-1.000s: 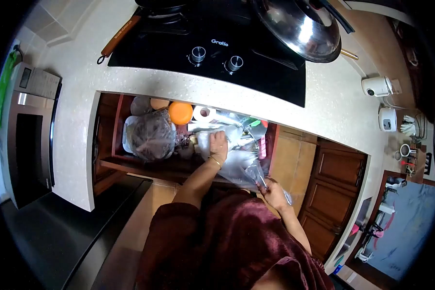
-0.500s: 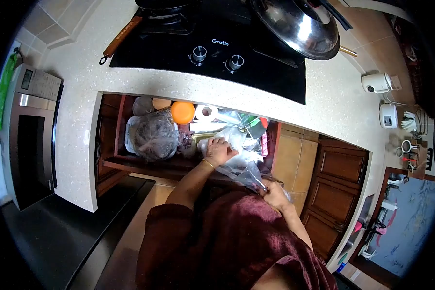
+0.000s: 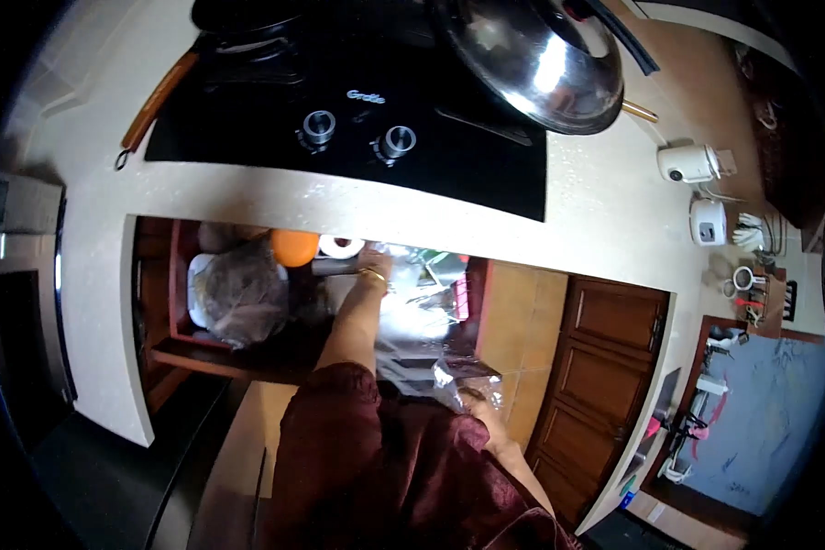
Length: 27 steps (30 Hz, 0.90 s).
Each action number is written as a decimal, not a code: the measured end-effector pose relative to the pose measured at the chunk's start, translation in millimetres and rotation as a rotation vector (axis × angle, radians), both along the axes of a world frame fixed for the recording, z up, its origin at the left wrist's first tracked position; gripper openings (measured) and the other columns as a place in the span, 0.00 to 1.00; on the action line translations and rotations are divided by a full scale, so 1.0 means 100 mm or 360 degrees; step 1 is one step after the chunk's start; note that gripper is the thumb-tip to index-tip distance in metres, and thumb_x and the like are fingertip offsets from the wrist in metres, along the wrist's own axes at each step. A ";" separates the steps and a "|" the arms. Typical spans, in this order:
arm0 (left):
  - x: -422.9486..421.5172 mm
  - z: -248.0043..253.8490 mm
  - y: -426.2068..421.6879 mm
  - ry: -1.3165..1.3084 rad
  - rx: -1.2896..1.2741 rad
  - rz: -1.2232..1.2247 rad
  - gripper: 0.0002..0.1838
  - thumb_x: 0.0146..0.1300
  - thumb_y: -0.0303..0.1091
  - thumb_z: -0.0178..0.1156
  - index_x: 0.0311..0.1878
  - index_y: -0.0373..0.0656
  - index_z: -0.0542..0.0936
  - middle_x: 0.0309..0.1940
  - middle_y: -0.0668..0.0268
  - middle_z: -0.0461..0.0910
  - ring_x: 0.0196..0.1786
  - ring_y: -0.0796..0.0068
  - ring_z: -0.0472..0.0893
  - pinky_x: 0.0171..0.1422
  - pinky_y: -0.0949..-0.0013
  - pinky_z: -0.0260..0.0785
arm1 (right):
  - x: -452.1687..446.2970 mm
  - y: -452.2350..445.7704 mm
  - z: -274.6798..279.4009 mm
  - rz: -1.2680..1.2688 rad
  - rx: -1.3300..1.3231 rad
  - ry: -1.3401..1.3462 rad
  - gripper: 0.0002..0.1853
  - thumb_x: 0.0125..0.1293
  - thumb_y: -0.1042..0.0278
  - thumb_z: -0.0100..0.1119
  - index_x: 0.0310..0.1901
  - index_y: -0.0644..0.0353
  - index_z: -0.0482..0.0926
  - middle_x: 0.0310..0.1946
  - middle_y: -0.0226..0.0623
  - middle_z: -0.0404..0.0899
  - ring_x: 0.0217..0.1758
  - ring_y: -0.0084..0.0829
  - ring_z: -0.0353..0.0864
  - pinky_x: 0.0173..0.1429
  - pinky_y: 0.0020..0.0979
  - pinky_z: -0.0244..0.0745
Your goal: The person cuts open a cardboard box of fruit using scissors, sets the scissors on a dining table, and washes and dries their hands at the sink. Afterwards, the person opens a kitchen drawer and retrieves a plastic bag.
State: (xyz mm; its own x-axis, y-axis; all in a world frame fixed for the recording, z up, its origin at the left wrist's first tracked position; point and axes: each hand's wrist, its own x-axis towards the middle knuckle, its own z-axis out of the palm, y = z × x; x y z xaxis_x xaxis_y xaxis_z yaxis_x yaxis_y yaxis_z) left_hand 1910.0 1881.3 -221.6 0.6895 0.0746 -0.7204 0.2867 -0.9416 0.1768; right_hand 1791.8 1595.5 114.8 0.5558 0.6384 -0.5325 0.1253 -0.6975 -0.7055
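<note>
A drawer [image 3: 238,363] stands pulled out below the counter. My left hand [image 3: 374,260] reaches to its far side, close under the counter edge; its fingers are hidden. Clear plastic sheeting [image 3: 412,344], possibly a bag, spreads across the drawer's right part and over its front edge. Close to my body, my right hand [image 3: 481,410] is closed on the sheeting's near end. Left of my left arm lies a bundle wrapped in clear plastic [image 3: 241,291], in a white container [image 3: 196,293]. An orange round lid [image 3: 294,247] and a white roll [image 3: 341,246] sit at the back.
Above the drawer is a black gas hob [image 3: 247,128] with a domed metal lid [image 3: 550,69] and a wooden-handled pan [image 3: 160,101]. A microwave [image 3: 23,302] stands at left. Wooden cabinet doors [image 3: 600,353] are at right, with tiled floor [image 3: 522,321] beside the drawer.
My left hand has moved away from me, toward the drawer's back. The plastic now stretches wider toward my right hand, which stays near my body. The whole view has shifted.
</note>
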 end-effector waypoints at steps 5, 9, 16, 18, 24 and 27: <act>0.05 0.11 0.01 -0.0634 0.0122 0.0513 0.21 0.65 0.36 0.46 0.58 0.45 0.77 0.57 0.57 0.77 0.60 0.57 0.76 0.68 0.54 0.61 | -0.03 -0.06 0.13 -0.0185 -0.0100 0.0160 0.25 0.57 0.62 0.60 0.54 0.66 0.74 0.54 0.53 0.75 0.58 0.52 0.72 0.65 0.39 0.64; 0.07 0.06 0.06 -0.0772 0.0204 0.0286 0.21 0.63 0.36 0.49 0.58 0.46 0.77 0.55 0.56 0.78 0.58 0.56 0.77 0.64 0.54 0.65 | -0.03 -0.16 0.03 -0.0048 -0.0061 0.0006 0.25 0.57 0.62 0.59 0.55 0.66 0.74 0.55 0.53 0.75 0.59 0.53 0.72 0.65 0.40 0.64; -0.22 1.16 0.32 -0.0462 -0.0166 0.0071 0.28 0.52 0.37 0.59 0.60 0.47 0.75 0.50 0.50 0.79 0.53 0.51 0.79 0.58 0.55 0.70 | 0.14 -0.05 -0.09 0.0103 -0.0116 -0.0321 0.22 0.55 0.69 0.58 0.53 0.65 0.76 0.57 0.54 0.73 0.60 0.53 0.71 0.64 0.41 0.66; -0.53 1.51 0.46 -0.0685 -0.0296 0.0112 0.28 0.52 0.40 0.61 0.60 0.53 0.75 0.42 0.48 0.81 0.47 0.53 0.81 0.51 0.58 0.73 | 0.24 0.03 -0.03 0.0135 -0.0152 -0.0310 0.21 0.54 0.71 0.58 0.51 0.64 0.77 0.57 0.53 0.73 0.60 0.52 0.71 0.64 0.41 0.67; -1.54 2.50 1.02 -0.0431 -0.1871 0.0962 0.27 0.71 0.43 0.49 0.68 0.38 0.65 0.41 0.69 0.78 0.37 0.78 0.77 0.44 0.74 0.71 | 0.24 0.05 -0.15 -0.0208 -0.0004 -0.0377 0.23 0.53 0.80 0.58 0.54 0.60 0.77 0.56 0.50 0.74 0.57 0.47 0.76 0.60 0.35 0.73; -1.81 3.09 0.93 -0.0249 -0.2067 0.1259 0.30 0.73 0.48 0.45 0.71 0.41 0.61 0.39 0.68 0.79 0.34 0.83 0.76 0.37 0.78 0.70 | 0.31 0.12 -0.15 -0.0342 0.0301 -0.0295 0.21 0.53 0.85 0.55 0.52 0.64 0.77 0.49 0.45 0.74 0.49 0.40 0.77 0.51 0.30 0.74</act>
State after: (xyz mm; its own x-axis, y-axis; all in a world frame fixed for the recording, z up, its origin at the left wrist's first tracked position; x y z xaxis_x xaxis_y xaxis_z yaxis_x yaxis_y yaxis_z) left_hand 1729.0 1974.3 86.9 0.8503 -0.1574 -0.5022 0.5263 0.2643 0.8082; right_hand 1823.2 1607.2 100.0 0.7645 0.5739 -0.2935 0.1276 -0.5810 -0.8038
